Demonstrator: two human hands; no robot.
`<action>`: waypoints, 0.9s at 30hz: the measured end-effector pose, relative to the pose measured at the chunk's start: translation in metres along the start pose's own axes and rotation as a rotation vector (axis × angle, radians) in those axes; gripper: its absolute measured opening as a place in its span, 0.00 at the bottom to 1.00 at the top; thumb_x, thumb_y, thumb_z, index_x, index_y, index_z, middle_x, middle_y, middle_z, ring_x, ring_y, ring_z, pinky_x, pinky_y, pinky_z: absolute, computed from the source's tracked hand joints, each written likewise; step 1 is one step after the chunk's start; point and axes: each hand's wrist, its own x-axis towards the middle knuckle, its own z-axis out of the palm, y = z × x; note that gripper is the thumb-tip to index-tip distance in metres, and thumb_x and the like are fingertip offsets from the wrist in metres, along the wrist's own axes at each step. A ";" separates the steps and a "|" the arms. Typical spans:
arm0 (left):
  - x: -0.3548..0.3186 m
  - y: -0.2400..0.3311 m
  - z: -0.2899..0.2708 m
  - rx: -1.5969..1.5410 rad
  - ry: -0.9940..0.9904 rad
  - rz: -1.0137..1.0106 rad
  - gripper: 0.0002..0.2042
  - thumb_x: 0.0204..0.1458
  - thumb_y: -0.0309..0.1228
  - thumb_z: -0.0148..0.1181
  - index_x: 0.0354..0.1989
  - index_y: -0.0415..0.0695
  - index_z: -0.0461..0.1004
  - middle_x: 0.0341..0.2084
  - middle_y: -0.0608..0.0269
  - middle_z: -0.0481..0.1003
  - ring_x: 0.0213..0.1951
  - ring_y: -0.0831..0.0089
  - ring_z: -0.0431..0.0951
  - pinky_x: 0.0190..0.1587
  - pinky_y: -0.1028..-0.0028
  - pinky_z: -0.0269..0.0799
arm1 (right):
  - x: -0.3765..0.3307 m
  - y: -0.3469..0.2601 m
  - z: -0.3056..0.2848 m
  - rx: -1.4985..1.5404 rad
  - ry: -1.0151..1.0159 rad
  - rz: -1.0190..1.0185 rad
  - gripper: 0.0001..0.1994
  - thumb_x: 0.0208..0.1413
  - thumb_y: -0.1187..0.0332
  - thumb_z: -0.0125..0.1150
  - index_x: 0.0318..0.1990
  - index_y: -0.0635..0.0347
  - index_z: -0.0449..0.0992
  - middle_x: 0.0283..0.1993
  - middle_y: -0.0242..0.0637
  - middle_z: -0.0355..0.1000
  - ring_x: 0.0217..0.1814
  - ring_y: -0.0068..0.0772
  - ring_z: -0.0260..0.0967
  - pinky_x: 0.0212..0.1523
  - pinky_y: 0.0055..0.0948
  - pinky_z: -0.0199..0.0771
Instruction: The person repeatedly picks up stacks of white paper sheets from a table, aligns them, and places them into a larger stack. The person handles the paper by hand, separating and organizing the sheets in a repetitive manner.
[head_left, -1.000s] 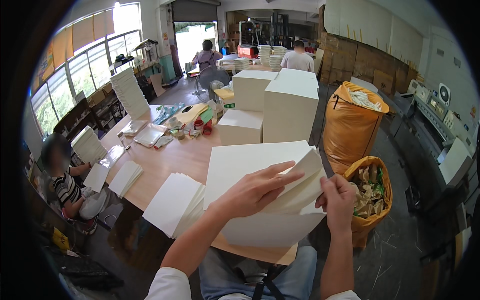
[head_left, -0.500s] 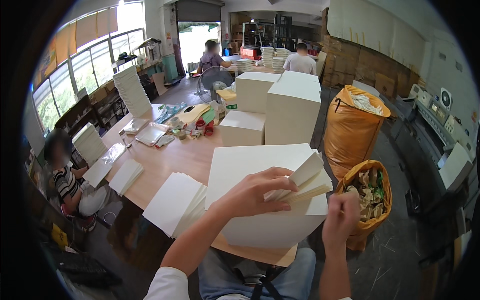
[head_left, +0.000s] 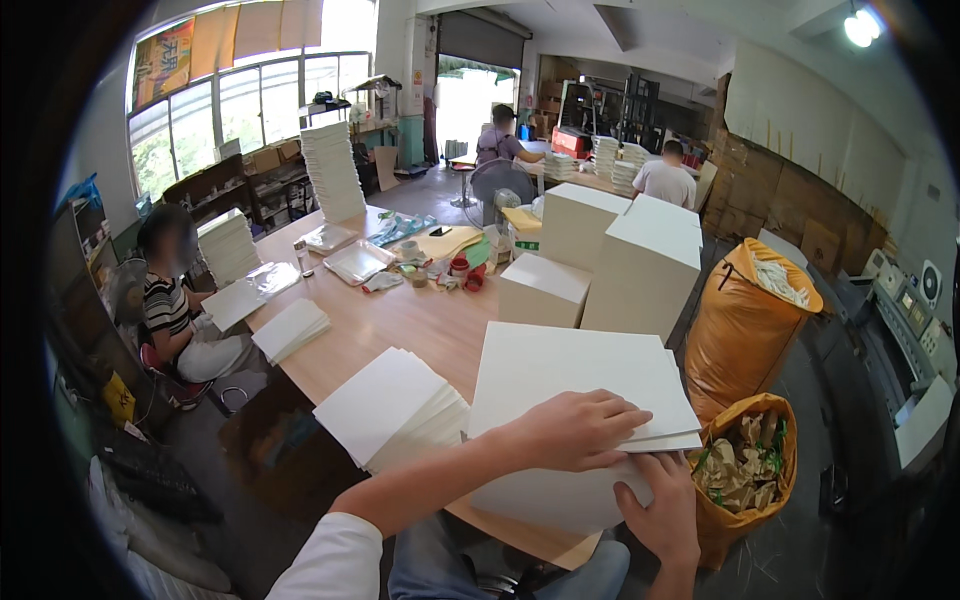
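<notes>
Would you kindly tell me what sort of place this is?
Probably a paper-finishing workshop: block-shaped stacks of white paper sheets stand on a light-brown wood-toned table, and a tall, bulging orange sack is topped with thin pale strips.

Right: tall orange sack (head_left: 742, 340), white strips (head_left: 783, 280) at its mouth — nearer, a shorter orange sack (head_left: 738, 535) of crumpled brown paper (head_left: 735, 472) | Left: seated person in striped top (head_left: 168, 308) | Rear: round fan (head_left: 500, 190), red forklift (head_left: 571, 141), bright open doorway (head_left: 480, 108)
</notes>
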 end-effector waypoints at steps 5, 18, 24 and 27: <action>-0.001 -0.002 -0.002 0.035 0.037 0.003 0.29 0.65 0.44 0.67 0.70 0.40 0.73 0.60 0.52 0.80 0.64 0.53 0.79 0.64 0.57 0.78 | -0.009 0.017 0.004 0.064 0.085 0.006 0.12 0.58 0.68 0.72 0.45 0.66 0.83 0.50 0.51 0.80 0.56 0.62 0.76 0.61 0.49 0.75; 0.006 0.006 -0.015 -0.210 -0.009 -0.224 0.38 0.67 0.34 0.62 0.84 0.56 0.54 0.68 0.45 0.74 0.60 0.47 0.80 0.63 0.53 0.77 | 0.017 0.009 -0.041 0.034 0.170 0.413 0.23 0.70 0.61 0.68 0.28 0.67 0.68 0.21 0.48 0.66 0.23 0.48 0.69 0.28 0.47 0.65; 0.001 -0.001 -0.011 -0.236 0.124 -0.072 0.19 0.65 0.28 0.63 0.61 0.62 0.82 0.70 0.45 0.73 0.60 0.49 0.81 0.62 0.57 0.78 | 0.032 0.017 -0.004 1.068 0.450 0.477 0.22 0.73 0.62 0.67 0.30 0.62 0.63 0.22 0.30 0.62 0.21 0.25 0.57 0.25 0.34 0.57; 0.004 0.001 -0.016 -0.273 0.100 -0.128 0.18 0.64 0.25 0.64 0.60 0.58 0.84 0.69 0.49 0.74 0.58 0.50 0.83 0.59 0.56 0.81 | 0.034 0.012 -0.001 0.400 0.400 0.316 0.22 0.76 0.64 0.61 0.26 0.54 0.63 0.22 0.23 0.62 0.24 0.12 0.58 0.24 0.20 0.55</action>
